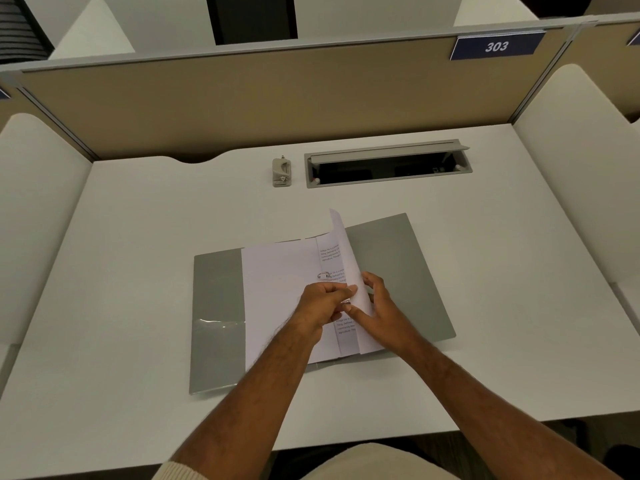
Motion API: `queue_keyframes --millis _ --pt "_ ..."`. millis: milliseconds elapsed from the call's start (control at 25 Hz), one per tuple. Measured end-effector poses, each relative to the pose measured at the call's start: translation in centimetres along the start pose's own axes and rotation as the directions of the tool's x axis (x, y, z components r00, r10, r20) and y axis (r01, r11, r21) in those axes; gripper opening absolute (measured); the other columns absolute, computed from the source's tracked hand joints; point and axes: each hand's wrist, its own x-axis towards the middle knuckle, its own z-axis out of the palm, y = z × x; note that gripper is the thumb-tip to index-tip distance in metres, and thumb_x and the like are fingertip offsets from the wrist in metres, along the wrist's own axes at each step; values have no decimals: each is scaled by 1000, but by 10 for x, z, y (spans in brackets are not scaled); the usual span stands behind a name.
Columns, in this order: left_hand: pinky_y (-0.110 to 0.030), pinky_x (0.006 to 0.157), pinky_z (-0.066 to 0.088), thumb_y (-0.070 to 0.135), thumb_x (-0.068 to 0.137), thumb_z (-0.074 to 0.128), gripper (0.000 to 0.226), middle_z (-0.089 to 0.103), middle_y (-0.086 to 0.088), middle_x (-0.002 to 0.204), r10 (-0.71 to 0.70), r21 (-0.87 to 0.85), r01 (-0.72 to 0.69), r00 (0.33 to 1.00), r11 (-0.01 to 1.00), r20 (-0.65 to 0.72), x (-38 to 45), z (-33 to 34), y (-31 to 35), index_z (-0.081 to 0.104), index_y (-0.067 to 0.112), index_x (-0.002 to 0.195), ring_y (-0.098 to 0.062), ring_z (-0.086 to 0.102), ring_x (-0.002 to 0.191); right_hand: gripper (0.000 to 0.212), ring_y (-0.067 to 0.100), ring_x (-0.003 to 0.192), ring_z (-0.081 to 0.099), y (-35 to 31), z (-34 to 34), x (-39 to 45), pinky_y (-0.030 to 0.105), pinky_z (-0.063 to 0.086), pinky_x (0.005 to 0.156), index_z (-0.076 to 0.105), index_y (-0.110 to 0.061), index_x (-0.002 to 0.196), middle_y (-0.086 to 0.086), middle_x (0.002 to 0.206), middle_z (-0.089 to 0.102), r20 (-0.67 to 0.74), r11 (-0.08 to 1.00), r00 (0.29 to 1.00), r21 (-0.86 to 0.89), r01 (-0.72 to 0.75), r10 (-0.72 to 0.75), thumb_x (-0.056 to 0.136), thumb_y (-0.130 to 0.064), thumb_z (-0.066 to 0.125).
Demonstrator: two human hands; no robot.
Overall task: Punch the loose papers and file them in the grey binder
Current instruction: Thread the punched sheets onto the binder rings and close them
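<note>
Bare forearms; cream ribbed cuff [169, 471]; beige trousers [374, 460].

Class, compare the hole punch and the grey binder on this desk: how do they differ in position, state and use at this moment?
The hole punch sits untouched at the back of the desk; the binder lies nearer the person, under both hands. The hole punch is small and compact; the binder is wide, flat and lying open. Papers lie on the binder, none at the hole punch. Both are grey and rest on the white desk.

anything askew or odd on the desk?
Mostly fine. The open binder lies skewed to the desk edge. Both hands, left and right, pinch a sheet that curls upright near the ring. Punch sits untouched.
</note>
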Motion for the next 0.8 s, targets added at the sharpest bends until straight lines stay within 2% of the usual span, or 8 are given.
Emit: queue_keyframes --millis 120,240,320,480,640,800 --pt "-31 83 60 25 85 84 13 79 2 98 2 19 -2 1000 1000 0 1 -1 0 80 17 94 -17 74 92 80 12 126 49 4 0 1 27 51 99 22 -30 150 -3 153 37 -1 1000 1000 -6 7 -7 89 -46 72" --pt "-31 84 59 26 83 85 19 79 0 99 -1 16 1 1000 1000 -15 0 -1 1 79 15 96 -20 75 94 83 12 125 49 4 0 0 26 50 100 22 -29 150 -4 151 37 5 1000 1000 -3 9 -9 87 -48 73" --pt "-29 77 57 26 82 86 21 78 0 99 10 27 -9 999 1000 -39 -1 0 3 79 13 96 -18 74 89 86 11 126 48 3 2 1 25 48 100 22 -28 151 -5 151 36 8 1000 1000 4 11 -11 85 -51 73" --pt "-26 69 52 30 80 87 31 77 -2 99 23 55 -20 998 998 -64 0 -1 4 76 7 97 -15 71 82 90 12 128 49 6 3 2 30 50 103 22 -30 151 -7 150 37 -1 1000 1000 15 5 -4 82 -57 73" --pt "-24 62 48 31 78 89 27 74 -2 86 71 76 -67 996 995 -59 0 -4 7 68 13 76 -16 68 76 82 13 127 50 6 1 1 34 51 104 20 -33 150 -11 146 37 9 999 1000 35 -20 19 87 -56 68" --pt "-11 48 47 26 82 86 31 70 0 83 160 125 -150 985 981 -68 -4 -10 11 60 13 69 -13 66 73 83 18 126 55 7 -2 2 43 55 102 21 -37 149 -7 149 41 0 994 998 87 -69 69 83 -66 62"
